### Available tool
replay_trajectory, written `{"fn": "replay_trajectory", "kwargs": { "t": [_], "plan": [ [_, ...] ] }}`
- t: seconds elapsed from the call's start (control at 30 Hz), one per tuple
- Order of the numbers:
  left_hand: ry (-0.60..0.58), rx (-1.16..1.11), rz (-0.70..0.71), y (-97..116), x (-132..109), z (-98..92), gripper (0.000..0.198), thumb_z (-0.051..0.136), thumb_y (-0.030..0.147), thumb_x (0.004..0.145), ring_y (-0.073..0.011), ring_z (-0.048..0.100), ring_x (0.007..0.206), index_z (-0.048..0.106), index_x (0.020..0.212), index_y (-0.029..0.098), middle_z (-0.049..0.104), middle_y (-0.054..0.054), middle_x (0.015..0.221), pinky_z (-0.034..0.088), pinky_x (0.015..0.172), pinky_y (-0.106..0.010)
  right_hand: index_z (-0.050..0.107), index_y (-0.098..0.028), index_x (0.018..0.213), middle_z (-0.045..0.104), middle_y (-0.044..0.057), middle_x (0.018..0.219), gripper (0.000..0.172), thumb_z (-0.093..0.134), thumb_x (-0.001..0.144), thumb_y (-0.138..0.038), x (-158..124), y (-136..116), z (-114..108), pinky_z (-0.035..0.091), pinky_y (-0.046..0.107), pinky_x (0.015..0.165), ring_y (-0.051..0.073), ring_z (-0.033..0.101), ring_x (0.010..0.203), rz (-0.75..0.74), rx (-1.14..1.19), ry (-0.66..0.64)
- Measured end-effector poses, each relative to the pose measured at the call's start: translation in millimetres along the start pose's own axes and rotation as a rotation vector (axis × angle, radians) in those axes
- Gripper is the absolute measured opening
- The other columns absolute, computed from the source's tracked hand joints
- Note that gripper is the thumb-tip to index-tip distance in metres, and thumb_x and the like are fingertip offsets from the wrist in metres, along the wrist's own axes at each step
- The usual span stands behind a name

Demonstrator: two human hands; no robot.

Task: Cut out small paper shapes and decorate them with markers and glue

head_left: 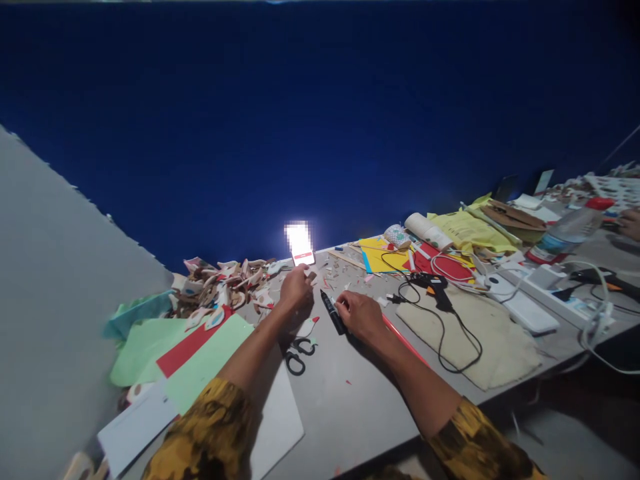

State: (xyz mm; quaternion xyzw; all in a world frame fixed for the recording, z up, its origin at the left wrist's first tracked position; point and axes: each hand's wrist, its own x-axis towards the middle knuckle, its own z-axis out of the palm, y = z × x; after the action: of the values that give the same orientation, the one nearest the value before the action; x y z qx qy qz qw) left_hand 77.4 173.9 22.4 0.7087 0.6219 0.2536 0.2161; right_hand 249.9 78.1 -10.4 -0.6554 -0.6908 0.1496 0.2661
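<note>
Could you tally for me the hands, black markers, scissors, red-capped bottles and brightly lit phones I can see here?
Hands: 3 (the wearer's left hand and right hand, plus another person's hand)
Black marker: 1
Scissors: 1 pair
Red-capped bottle: 1
Brightly lit phone: 1
Total: 7

The marker (332,312) is solid black with pale lettering along its barrel. The phone screen (301,252) shows white, with a red band near its lower edge. Both sleeves (205,427) are mustard yellow, blotched dark brown. The back wall (320,133) is deep blue; the tabletop (360,400) is grey. The paper sheets (210,360) are light green, the paper strip (190,350) red. The glue gun (438,292) is black with orange accents. The bottle cap (599,203) is red. The small roll (397,236) appears white with a teal pattern, though blur limits certainty.
</note>
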Motion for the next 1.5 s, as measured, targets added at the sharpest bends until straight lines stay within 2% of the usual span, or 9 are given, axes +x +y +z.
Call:
{"fn": "replay_trajectory", "kwargs": {
  "t": [0.13, 0.27, 0.37, 0.57, 0.73, 0.93, 1.07, 1.3, 1.5],
  "plan": [
    [-0.118, -0.204, 0.008, 7, -26, -16.0, 0.015, 0.063, 0.030, 0.079, -0.0186, 0.063, 0.058, 0.069, 0.075, 0.017, 0.065, -0.003, 0.060, 0.048, 0.057, -0.028, 0.073, -0.021, 0.086, 0.076, 0.004, 0.084, 0.017, 0.060, 0.092, -0.031, 0, -2, -2, 0.040, 0.028, 0.070, 0.019, 0.066, 0.078, 0.020, 0.314, 0.068],
    [-0.316, -0.665, -0.122, 12, -72, -19.8, 0.019, 0.075, 0.033, 0.068, -0.0121, 0.053, 0.042, 0.064, 0.068, 0.017, 0.062, 0.000, 0.051, 0.041, 0.045, -0.023, 0.070, -0.019, 0.082, 0.071, 0.002, 0.079, 0.021, 0.062, 0.087, -0.038, -2, -7, -3, 0.045, 0.028, 0.069, 0.017, 0.062, 0.073, -0.032, 0.723, 0.029],
    [-0.328, -0.738, -0.179, 14, -101, -17.6, 0.024, 0.077, 0.036, 0.067, -0.0105, 0.051, 0.037, 0.061, 0.063, 0.018, 0.063, 0.000, 0.050, 0.037, 0.039, -0.021, 0.068, -0.019, 0.076, 0.067, 0.001, 0.071, 0.021, 0.065, 0.084, -0.037, -6, -10, -3, 0.043, 0.027, 0.064, 0.015, 0.058, 0.067, -0.088, 0.828, -0.055],
    [-0.286, -0.739, -0.206, 3, -124, -14.3, 0.033, 0.068, 0.046, 0.080, -0.0116, 0.057, 0.043, 0.067, 0.066, 0.017, 0.066, -0.003, 0.053, 0.041, 0.043, -0.021, 0.066, -0.018, 0.071, 0.064, 0.000, 0.067, 0.019, 0.067, 0.083, -0.033, -15, -17, 4, 0.041, 0.026, 0.061, 0.014, 0.055, 0.064, -0.097, 0.833, -0.138],
    [-0.124, -0.704, -0.155, -12, -128, -7.8, 0.022, 0.073, 0.037, 0.073, -0.0111, 0.055, 0.046, 0.071, 0.065, 0.017, 0.064, 0.000, 0.053, 0.043, 0.046, -0.021, 0.067, -0.017, 0.075, 0.062, -0.001, 0.066, 0.020, 0.064, 0.086, -0.034, -19, -18, 16, 0.040, 0.025, 0.059, 0.014, 0.055, 0.063, -0.103, 0.739, -0.180],
    [0.011, -0.891, -0.283, -19, -134, 2.1, 0.020, 0.073, 0.038, 0.076, -0.0129, 0.054, 0.043, 0.070, 0.072, 0.018, 0.062, 0.000, 0.051, 0.045, 0.045, -0.024, 0.064, -0.016, 0.076, 0.064, 0.003, 0.061, 0.044, 0.051, 0.095, -0.053, -24, -24, 15, 0.042, 0.024, 0.047, 0.014, 0.058, 0.051, 0.053, 0.965, -0.352],
    [0.056, -0.886, -0.261, -19, -138, 6.8, 0.020, 0.074, 0.037, 0.077, -0.0139, 0.058, 0.048, 0.069, 0.072, 0.018, 0.066, -0.001, 0.057, 0.045, 0.048, -0.024, 0.060, -0.017, 0.071, 0.064, 0.001, 0.061, 0.027, 0.067, 0.084, -0.040, -29, -31, 10, 0.044, 0.022, 0.048, 0.013, 0.059, 0.053, 0.050, 1.007, -0.444],
    [0.204, -0.646, -0.042, -19, -142, 5.0, 0.015, 0.072, 0.033, 0.082, -0.0151, 0.061, 0.061, 0.073, 0.073, 0.021, 0.068, 0.000, 0.065, 0.048, 0.060, -0.024, 0.056, -0.019, 0.065, 0.056, -0.002, 0.056, 0.025, 0.068, 0.081, -0.034, -28, -29, 11, 0.037, 0.021, 0.047, 0.011, 0.050, 0.052, 0.006, 0.836, -0.321],
    [0.143, -0.839, -0.172, -18, -140, 6.2, 0.020, 0.074, 0.037, 0.079, -0.0132, 0.057, 0.052, 0.069, 0.073, 0.019, 0.063, 0.002, 0.056, 0.047, 0.052, -0.024, 0.059, -0.018, 0.065, 0.058, -0.002, 0.059, 0.024, 0.067, 0.081, -0.033, -30, -31, 9, 0.037, 0.023, 0.051, 0.012, 0.050, 0.057, -0.039, 0.859, -0.275]
  ]
}}
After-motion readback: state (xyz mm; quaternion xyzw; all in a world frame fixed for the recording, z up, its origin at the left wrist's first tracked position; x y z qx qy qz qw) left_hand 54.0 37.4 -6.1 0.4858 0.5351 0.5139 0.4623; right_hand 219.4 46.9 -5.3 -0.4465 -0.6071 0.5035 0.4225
